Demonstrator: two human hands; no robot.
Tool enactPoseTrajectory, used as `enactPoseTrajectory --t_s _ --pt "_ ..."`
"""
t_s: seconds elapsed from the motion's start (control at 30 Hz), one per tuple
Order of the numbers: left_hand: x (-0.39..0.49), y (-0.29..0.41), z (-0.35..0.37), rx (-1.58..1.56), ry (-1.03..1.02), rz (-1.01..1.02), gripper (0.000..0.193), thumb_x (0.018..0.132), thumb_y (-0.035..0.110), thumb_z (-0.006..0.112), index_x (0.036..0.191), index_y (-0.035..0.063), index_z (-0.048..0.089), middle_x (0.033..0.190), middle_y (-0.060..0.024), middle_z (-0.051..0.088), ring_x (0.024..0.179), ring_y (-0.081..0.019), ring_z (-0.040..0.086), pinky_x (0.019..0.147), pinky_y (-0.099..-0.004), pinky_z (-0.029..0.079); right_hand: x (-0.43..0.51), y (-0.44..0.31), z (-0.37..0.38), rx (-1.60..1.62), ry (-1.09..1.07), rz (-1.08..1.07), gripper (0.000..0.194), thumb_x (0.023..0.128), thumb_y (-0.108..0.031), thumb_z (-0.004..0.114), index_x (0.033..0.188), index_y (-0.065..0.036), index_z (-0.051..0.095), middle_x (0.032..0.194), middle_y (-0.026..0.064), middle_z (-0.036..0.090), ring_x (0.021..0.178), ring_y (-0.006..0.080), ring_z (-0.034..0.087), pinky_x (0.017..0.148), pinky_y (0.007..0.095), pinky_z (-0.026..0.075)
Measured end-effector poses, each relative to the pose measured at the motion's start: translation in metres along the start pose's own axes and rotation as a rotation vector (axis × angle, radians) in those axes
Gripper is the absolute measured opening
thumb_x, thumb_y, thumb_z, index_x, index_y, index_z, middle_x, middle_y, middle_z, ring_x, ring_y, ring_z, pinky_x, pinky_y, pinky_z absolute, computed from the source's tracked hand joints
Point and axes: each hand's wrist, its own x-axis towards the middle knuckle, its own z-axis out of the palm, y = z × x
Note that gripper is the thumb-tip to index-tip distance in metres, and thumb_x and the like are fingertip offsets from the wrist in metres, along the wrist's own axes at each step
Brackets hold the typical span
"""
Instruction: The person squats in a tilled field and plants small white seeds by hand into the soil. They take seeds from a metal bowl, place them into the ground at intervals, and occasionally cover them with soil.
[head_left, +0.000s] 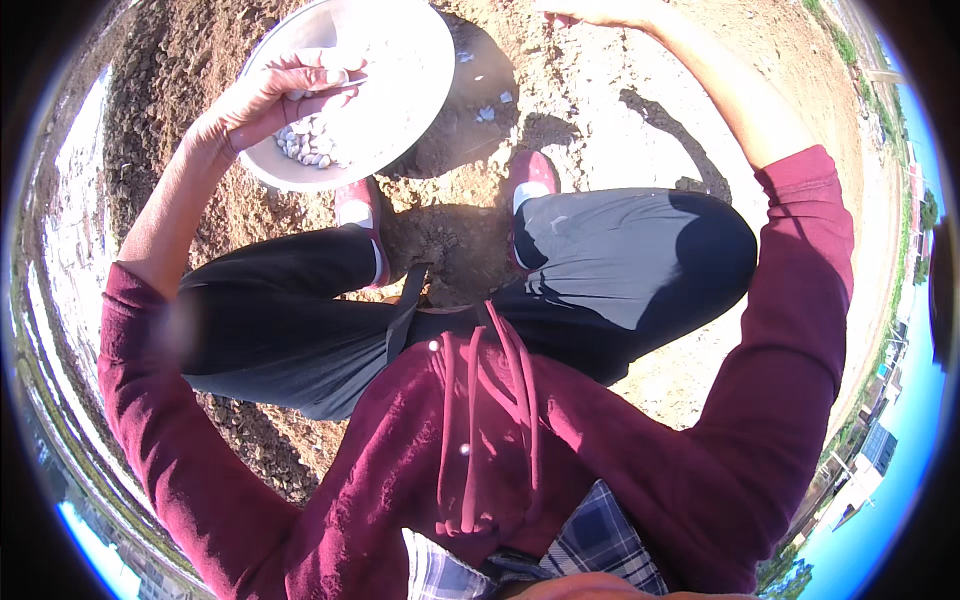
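My left hand (304, 82) is over a wide pale bowl (262, 174), with the thumb and fingers closed on what look like garlic cloves (352, 81). More whitish cloves (307, 142) lie in a heap at the bowl's near left side, below this hand. Glare washes out much of the bowl's inside. At the top edge, my right hand (592, 10) is low over the sunlit soil. The frame cuts it off and it is overexposed, so what its fingers hold is hidden.
My bent legs in black trousers (637, 247) and my red shoes (534, 169) are close behind the bowl. Dry, clumpy soil (161, 97) surrounds me. Bits of pale papery skin (486, 114) lie to the bowl's right. Pale sheeting (79, 195) covers ground at far left.
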Motion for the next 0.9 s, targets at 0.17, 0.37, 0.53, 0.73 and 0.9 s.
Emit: enactPoseTrajectory --t_s 0.17,0.37,0.53,0.73,0.9 --pt "-0.037 0.001 -0.061 -0.013 0.233 -0.069 0.022 0.087 0.007 0.057 0.107 -0.0023 0.053 0.118 -0.0215 0.055 0.107 -0.0245 0.058 0.091 -0.0302 0.051 0.038 0.064 0.057 0.457 0.042 0.067 0.021 0.087 -0.02 0.059 0.099 -0.004 0.059 0.087 0.0073 0.066 0.071 0.0147 0.064 0.062 0.028 0.052" --pt "-0.041 -0.051 -0.101 -0.19 0.315 -0.141 0.023 0.088 0.004 0.054 0.11 -0.0031 0.053 0.116 -0.0211 0.056 0.103 -0.022 0.06 0.084 -0.0264 0.054 0.066 0.136 0.178 0.923 0.175 0.138 0.025 0.086 -0.019 0.061 0.105 -0.003 0.06 0.093 0.0069 0.066 0.072 0.0142 0.063 0.062 0.0268 0.052" --pt "0.009 -0.092 -0.077 -0.185 0.344 -0.224 0.032 0.088 0.015 0.059 0.116 -0.0018 0.057 0.099 -0.0098 0.067 0.083 -0.0084 0.064 0.064 -0.0148 0.053 0.077 0.196 0.238 0.923 0.323 0.232 0.025 0.085 -0.019 0.064 0.105 -0.004 0.063 0.094 0.0057 0.066 0.072 0.0128 0.062 0.06 0.0257 0.051" --pt "0.032 -0.105 -0.043 -0.308 0.239 -0.251 0.034 0.088 0.01 0.058 0.117 -0.0066 0.053 0.107 -0.015 0.062 0.09 -0.0145 0.063 0.073 -0.0231 0.054 0.1 0.181 0.258 0.524 0.396 0.42 0.015 0.076 -0.014 0.071 0.089 -0.006 0.07 0.077 0.0036 0.068 0.067 0.0106 0.062 0.058 0.0252 0.049" --pt "0.069 -0.148 -0.025 -0.604 0.207 -0.375 0.045 0.084 0.005 0.056 0.125 -0.0076 0.042 0.122 -0.0192 0.053 0.098 -0.0224 0.058 0.075 -0.0297 0.053 0.106 0.189 0.276 0.209 0.44 0.313 0.018 0.075 -0.014 0.069 0.091 -0.006 0.069 0.074 0.0107 0.067 0.065 0.0163 0.064 0.061 0.0296 0.051"
